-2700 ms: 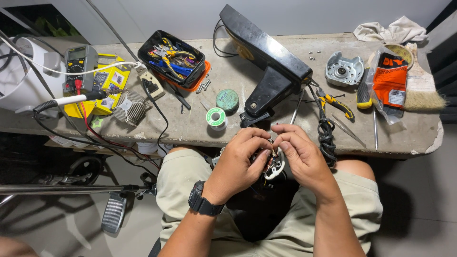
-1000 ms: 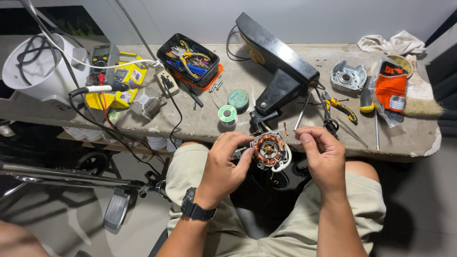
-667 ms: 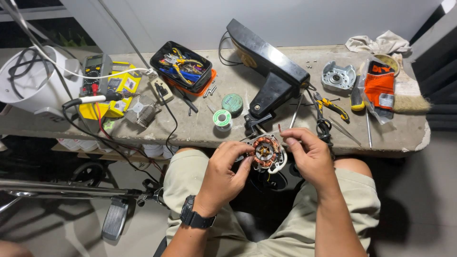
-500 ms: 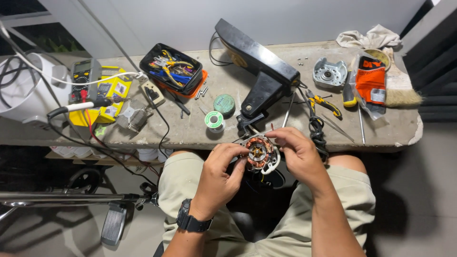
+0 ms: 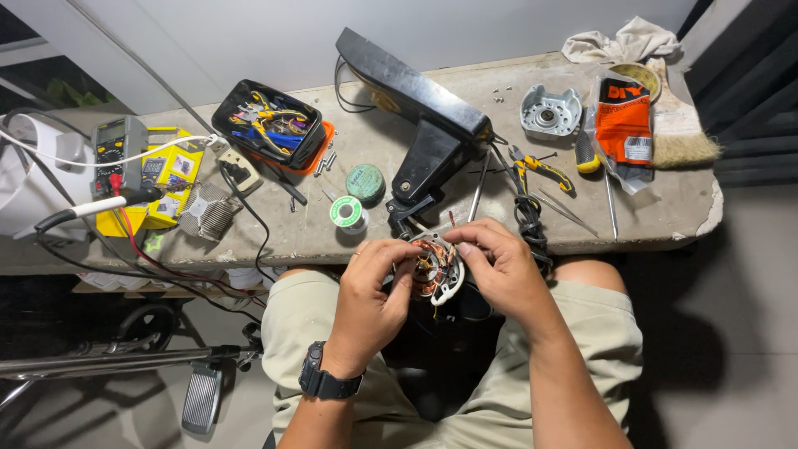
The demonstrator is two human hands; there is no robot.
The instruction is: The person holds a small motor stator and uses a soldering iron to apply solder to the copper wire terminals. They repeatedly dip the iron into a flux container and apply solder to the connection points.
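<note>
Multimeter (image 5: pixel 119 150) lay far left on the surface (image 5: pixel 332 241); solder spool (image 5: pixel 347 212) sat nearer.

My left hand (image 5: pixel 371 293) closed its grip round the motor stator (image 5: pixel 433 268), held over my lap just off the surface edge.

My right hand (image 5: pixel 499 266) pinched its upper rim.

Risk: fine copper windings could snap if my fingers pulled hard.

Pliers (image 5: pixel 532 166) lay right.
</note>
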